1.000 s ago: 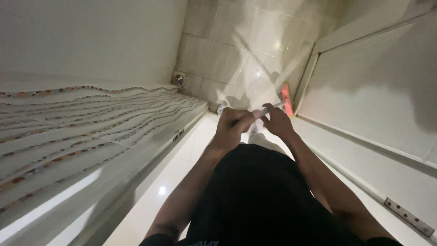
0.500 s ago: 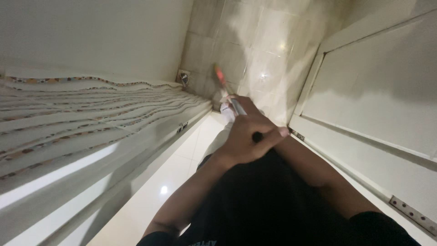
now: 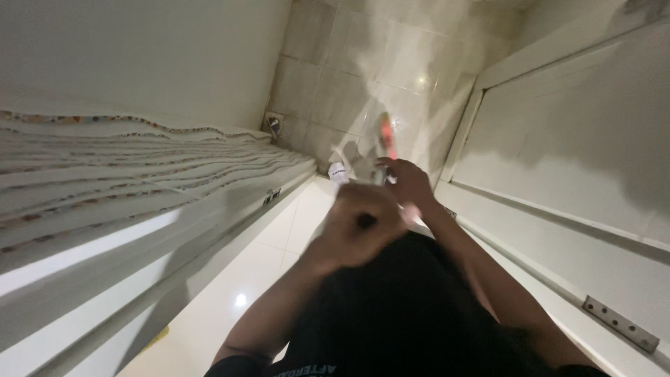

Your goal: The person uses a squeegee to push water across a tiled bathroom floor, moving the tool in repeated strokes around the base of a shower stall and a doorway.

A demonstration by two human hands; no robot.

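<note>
Both my hands grip one long-handled floor brush with a pink-red head (image 3: 384, 134). The head rests on the wet beige floor tiles ahead of me. My left hand (image 3: 359, 225) is a blurred fist closed around the handle's dark top end, close to my black shirt. Further down the shaft, my right hand (image 3: 408, 183) wraps the handle just behind the head. A white-clad foot (image 3: 339, 172) stands on the floor left of the brush.
A white door (image 3: 579, 139) with a metal hinge (image 3: 620, 324) fills the right side. On the left is a white ledge with wavy patterned tiles (image 3: 105, 174). A floor drain (image 3: 273, 126) sits in the far corner by the wall.
The brush head has swung from the right by the door, over to the left, and back toward the middle. My left hand has pulled closer to my body and is motion-blurred.
</note>
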